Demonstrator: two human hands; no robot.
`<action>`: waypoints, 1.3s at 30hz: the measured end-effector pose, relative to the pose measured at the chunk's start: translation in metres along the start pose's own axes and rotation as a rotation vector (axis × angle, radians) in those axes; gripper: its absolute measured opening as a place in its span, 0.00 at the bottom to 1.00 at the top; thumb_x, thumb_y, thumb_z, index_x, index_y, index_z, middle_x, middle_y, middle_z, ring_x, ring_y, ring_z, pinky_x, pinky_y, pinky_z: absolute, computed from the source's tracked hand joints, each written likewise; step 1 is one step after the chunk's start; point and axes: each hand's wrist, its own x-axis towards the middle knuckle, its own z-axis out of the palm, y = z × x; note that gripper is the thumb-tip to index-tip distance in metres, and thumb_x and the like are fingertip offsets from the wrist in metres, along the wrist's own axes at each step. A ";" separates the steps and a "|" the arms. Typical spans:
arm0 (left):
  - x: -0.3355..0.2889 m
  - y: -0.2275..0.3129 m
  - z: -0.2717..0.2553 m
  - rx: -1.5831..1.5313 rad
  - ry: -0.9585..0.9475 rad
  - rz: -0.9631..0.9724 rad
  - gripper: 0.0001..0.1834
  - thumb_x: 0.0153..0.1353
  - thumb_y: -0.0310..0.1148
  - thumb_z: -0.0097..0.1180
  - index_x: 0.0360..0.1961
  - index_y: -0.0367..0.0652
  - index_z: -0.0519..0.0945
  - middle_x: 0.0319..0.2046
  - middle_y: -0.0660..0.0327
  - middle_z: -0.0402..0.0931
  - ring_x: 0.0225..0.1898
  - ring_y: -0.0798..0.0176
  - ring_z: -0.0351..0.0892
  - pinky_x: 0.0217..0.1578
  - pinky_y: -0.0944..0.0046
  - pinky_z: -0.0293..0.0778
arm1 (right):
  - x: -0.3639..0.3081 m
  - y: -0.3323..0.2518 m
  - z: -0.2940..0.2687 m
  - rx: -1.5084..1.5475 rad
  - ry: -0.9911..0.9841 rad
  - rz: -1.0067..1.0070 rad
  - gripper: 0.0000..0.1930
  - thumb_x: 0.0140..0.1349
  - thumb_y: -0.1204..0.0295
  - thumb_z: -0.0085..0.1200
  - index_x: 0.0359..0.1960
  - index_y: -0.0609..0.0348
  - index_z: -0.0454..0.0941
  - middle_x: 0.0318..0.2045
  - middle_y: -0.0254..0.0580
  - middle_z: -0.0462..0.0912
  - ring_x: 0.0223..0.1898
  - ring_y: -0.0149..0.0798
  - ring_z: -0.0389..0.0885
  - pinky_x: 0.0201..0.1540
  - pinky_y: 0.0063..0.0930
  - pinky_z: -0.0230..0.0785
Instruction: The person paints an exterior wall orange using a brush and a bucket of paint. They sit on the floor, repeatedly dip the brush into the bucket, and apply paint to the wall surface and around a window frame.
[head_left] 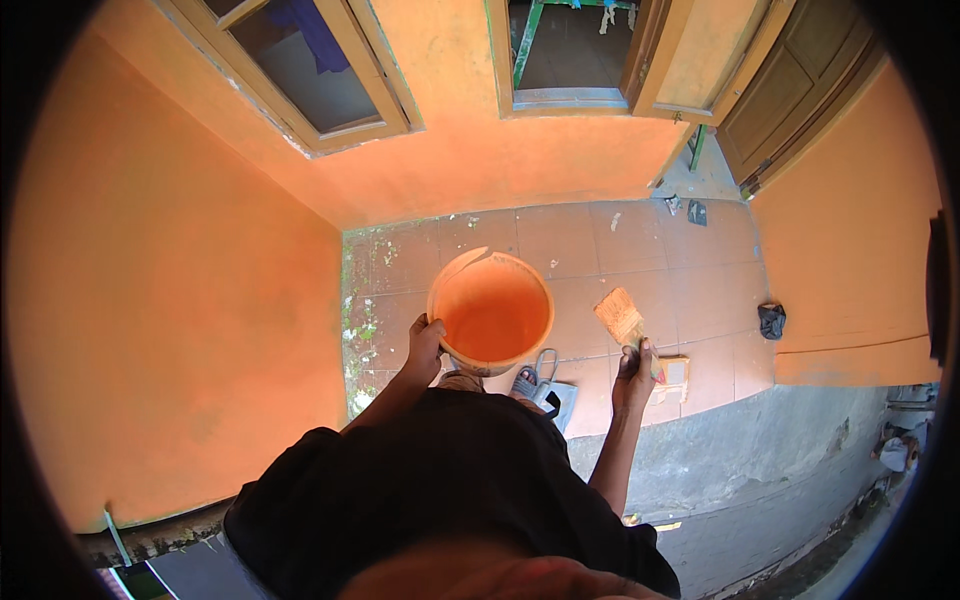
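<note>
My left hand (426,340) grips the rim of an orange bucket (492,305) at its lower left, with the thumb over the edge. The inside of the bucket is coated orange, and a broken notch shows in its far rim. Off to the right, my right hand (634,372) is closed around the handle of a wide paintbrush (619,316). Its bristles are covered in orange paint and point up and to the left, apart from the bucket. Part of the handle is hidden by my fingers.
Orange walls (190,300) stand left, ahead and right. Brown floor tiles (625,240) are spotted with paint. A flat orange-stained piece (672,378) lies beyond my right hand, a black plastic bag (771,321) by the right wall. Open windows (575,98) and a wooden door (795,85) are ahead.
</note>
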 end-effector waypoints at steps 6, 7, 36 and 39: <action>0.009 0.005 -0.009 -0.115 0.077 0.112 0.06 0.54 0.22 0.50 0.34 0.40 0.75 0.28 0.64 0.76 0.24 0.68 0.76 0.25 0.67 0.72 | 0.029 0.011 0.045 0.132 -0.122 -0.044 0.17 0.67 0.68 0.60 0.55 0.57 0.75 0.39 0.37 0.86 0.39 0.29 0.87 0.34 0.13 0.82; 0.013 0.005 -0.016 -0.133 0.073 0.119 0.05 0.55 0.22 0.51 0.34 0.40 0.75 0.27 0.64 0.76 0.24 0.69 0.76 0.25 0.67 0.72 | 0.034 0.015 0.057 0.113 -0.127 -0.029 0.18 0.68 0.68 0.60 0.56 0.57 0.75 0.40 0.37 0.86 0.40 0.29 0.86 0.35 0.12 0.82; 0.345 0.303 -0.211 -0.141 0.099 0.423 0.08 0.58 0.25 0.49 0.39 0.38 0.72 0.34 0.62 0.74 0.31 0.69 0.76 0.30 0.68 0.74 | 0.069 -0.073 0.851 -0.980 -0.503 -2.476 0.15 0.58 0.74 0.59 0.48 0.53 0.82 0.49 0.40 0.85 0.49 0.44 0.85 0.48 0.31 0.81; 0.349 0.308 -0.215 -0.163 0.137 0.405 0.08 0.57 0.25 0.49 0.39 0.39 0.71 0.34 0.61 0.73 0.33 0.67 0.76 0.33 0.65 0.75 | 0.097 -0.052 0.867 -1.138 -0.383 -2.503 0.19 0.58 0.74 0.54 0.52 0.47 0.81 0.55 0.40 0.82 0.53 0.46 0.82 0.51 0.35 0.80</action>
